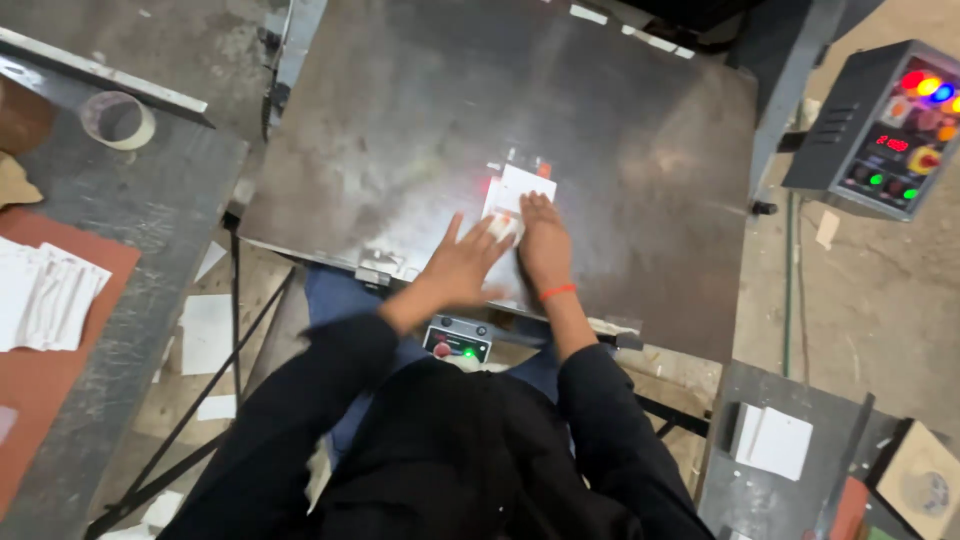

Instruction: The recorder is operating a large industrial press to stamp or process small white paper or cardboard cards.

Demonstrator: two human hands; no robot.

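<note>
head view — white card (522, 190) under both flat hands

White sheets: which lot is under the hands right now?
The small white sheets on the dark metal plate, with both hands, left hand and right hand, flat on them. The stack on the left table and the stack at lower right lie untouched.

The person wears a black long-sleeved top, loose and creased, its sleeves pushed up to about mid-forearm, leaving both wrists bare. Blue trousers show beneath it, toward twelve o'clock of the torso. A thin orange-red band circles the wrist of the right hand (545, 245); the left hand (462, 268) wears nothing.
</note>
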